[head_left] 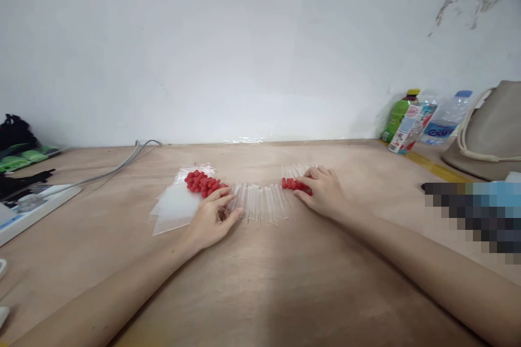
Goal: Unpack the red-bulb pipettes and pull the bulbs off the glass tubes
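Observation:
My left hand (214,220) rests at the left end of a spread row of thin clear tubes (260,203), thumb and fingers apart. Close by its fingertips is a heap of small red bulb-shaped caps (202,183), lying on clear plastic bags (176,211). To the right, my right hand (323,192) curls over a short row of red caps (290,183), thumb on the near side and fingers on the far side. Thin clear tubes (296,170) stretch back from these caps toward the wall. The palm and fingers hide part of that row.
A white power strip (44,206) with a grey cable (109,172) lies at the left. At the back right stand a green bottle (399,116), a tilted labelled bottle (412,127), a clear bottle (445,119) and a beige bag (492,124). A pixelated patch covers the right edge.

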{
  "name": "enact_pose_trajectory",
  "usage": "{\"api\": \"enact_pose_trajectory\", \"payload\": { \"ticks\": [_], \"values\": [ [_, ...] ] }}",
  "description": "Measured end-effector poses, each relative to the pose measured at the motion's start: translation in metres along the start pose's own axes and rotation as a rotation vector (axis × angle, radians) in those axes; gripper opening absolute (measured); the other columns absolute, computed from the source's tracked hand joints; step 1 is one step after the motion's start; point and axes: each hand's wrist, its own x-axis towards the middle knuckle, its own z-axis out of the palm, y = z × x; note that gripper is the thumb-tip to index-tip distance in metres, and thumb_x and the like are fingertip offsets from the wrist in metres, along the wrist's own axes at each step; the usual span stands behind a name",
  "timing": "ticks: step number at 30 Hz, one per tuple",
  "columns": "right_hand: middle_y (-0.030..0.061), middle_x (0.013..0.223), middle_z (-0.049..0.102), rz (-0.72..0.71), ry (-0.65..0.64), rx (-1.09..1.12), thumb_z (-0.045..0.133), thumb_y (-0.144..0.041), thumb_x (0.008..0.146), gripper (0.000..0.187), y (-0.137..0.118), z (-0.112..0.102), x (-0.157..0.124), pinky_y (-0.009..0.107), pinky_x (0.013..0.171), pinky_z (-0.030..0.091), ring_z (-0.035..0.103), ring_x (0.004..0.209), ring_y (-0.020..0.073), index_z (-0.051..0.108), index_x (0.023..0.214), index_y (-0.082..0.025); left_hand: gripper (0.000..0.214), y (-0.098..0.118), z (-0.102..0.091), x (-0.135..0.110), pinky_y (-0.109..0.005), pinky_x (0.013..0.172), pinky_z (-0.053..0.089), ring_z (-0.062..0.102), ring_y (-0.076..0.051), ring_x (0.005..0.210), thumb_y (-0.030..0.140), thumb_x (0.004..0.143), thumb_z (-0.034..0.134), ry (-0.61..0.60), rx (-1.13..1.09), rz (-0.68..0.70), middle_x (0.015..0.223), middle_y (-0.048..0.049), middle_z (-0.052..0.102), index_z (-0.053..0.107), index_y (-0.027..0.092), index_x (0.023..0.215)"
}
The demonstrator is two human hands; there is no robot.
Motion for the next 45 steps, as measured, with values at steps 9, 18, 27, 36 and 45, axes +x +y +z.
{"api": "enact_pose_trajectory", "payload": {
  "ticks": [9,18,27,36,45],
  "values": [
    [0.0037,0.068,0.058,-0.032,0.041,-0.102,0.054,-0.028,0.08,0.02,-0.005,0.014,0.007,0.034,0.068,0.026,0.047,0.072,0.0168,0.067,0.067,-0.021,0.041,0.002,0.0,0.0,-0.033,0.064,0.056,0.06,-0.023,0.091,0.038,0.076,0.058,-0.054,-0.095,0.015,0.121,-0.0141,0.05,0.059,0.015,0.11],
    [0.0017,0.074,0.062,0.065,0.281,0.205,0.051,-0.027,0.084,0.018,-0.018,-0.007,0.005,0.035,0.073,0.03,0.05,0.073,0.0157,0.068,0.091,-0.026,0.039,0.003,-0.002,0.007,-0.043,0.091,0.041,0.047,-0.024,0.108,0.027,0.079,0.056,0.193,0.018,0.14,0.114,-0.0111,0.049,0.052,0.019,0.118],
    [-0.0017,0.076,0.068,-0.105,0.197,0.511,0.056,-0.027,0.082,0.014,-0.049,-0.007,-0.022,0.035,0.075,0.034,0.051,0.075,0.0152,0.068,0.09,-0.028,0.02,0.021,0.008,0.016,-0.038,0.088,0.038,0.055,-0.02,0.096,0.019,0.082,0.054,0.184,0.198,0.524,0.099,-0.0043,0.065,0.059,0.021,0.102],
    [0.0034,0.091,0.067,-0.219,0.157,0.253,0.059,-0.037,0.078,0.027,-0.064,0.003,-0.018,0.037,0.084,0.03,0.053,0.087,0.0174,0.062,0.099,-0.021,0.012,0.033,0.015,0.015,-0.031,0.072,0.041,0.058,-0.015,0.076,0.015,0.084,0.049,0.182,0.22,0.617,0.074,-0.0022,0.065,0.059,0.016,0.092],
    [0.0017,0.066,0.063,-0.485,0.212,0.162,0.053,-0.02,0.084,0.013,-0.06,0.007,-0.022,0.03,0.072,0.039,0.051,0.066,0.012,0.063,0.089,-0.015,0.01,0.042,0.013,0.009,-0.028,0.065,0.041,0.052,-0.012,0.06,0.013,0.085,0.047,0.142,0.224,0.677,0.062,-0.0012,0.059,0.056,0.013,0.085]
  ]
}}
